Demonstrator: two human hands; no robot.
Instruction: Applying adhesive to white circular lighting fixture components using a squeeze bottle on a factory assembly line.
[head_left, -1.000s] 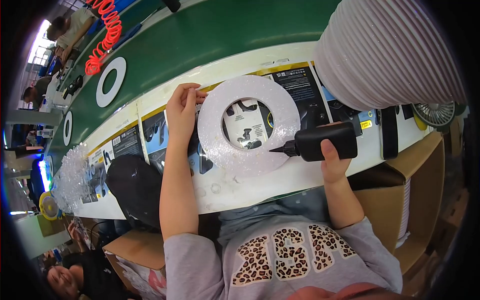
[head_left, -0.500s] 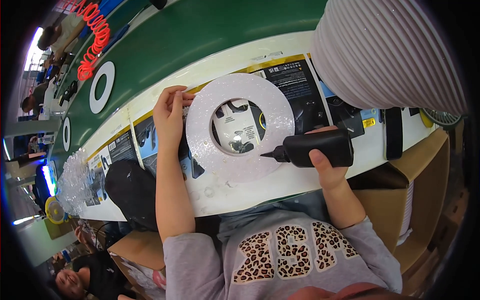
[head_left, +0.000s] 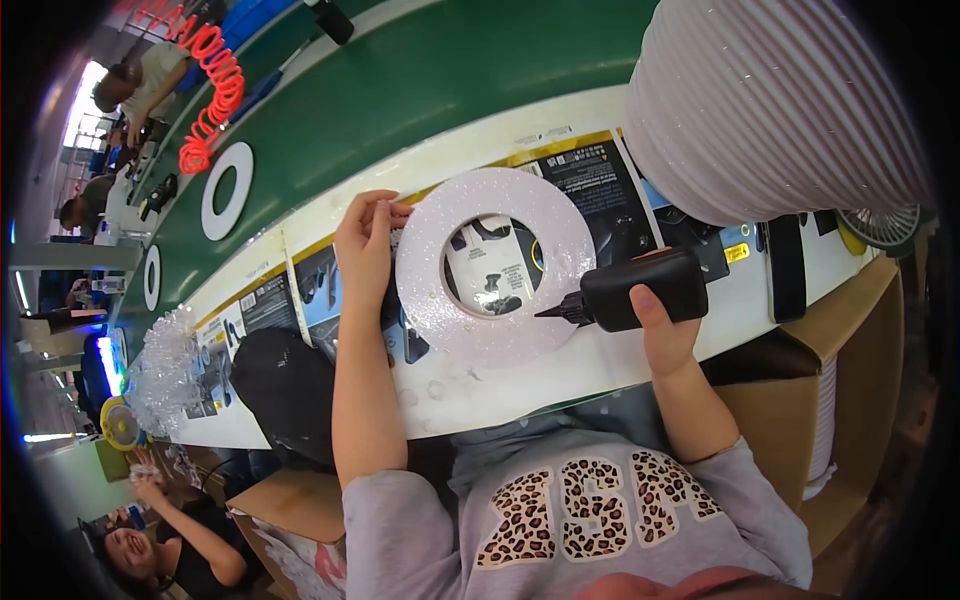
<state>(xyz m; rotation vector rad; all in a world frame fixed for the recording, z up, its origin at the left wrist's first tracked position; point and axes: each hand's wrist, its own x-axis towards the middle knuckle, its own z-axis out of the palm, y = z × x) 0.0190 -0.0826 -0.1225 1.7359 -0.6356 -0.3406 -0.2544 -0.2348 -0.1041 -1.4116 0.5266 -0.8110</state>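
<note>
A glittery white flat ring [head_left: 432, 300] lies on the printed sheets of the workbench, with a wide round hole in its middle. At its upper left edge is my left hand [head_left: 366, 245], fingers bent and closed on the rim; the fingertips are partly hidden. My right hand [head_left: 665, 325] is wrapped round a black squeeze bottle [head_left: 635, 290] with a narrow pointed nozzle. The bottle is tipped nearly level, and its nozzle points left over the ring's lower right part, close to the inner edge. Whether the tip touches the surface I cannot tell.
A tall stack of white rings [head_left: 770, 120] stands at the right, beside a black phone-like slab [head_left: 787, 270]. A black rounded object [head_left: 285, 390] sits left of my forearm. Another white ring [head_left: 212, 205] lies on the green surface. Cardboard boxes [head_left: 765, 425] flank me; co-workers are at left.
The whole view has shifted slightly right. The bottle has tilted a little, its nozzle still over the ring's lower right. At lower left, a co-worker's raised hands have come into view.
</note>
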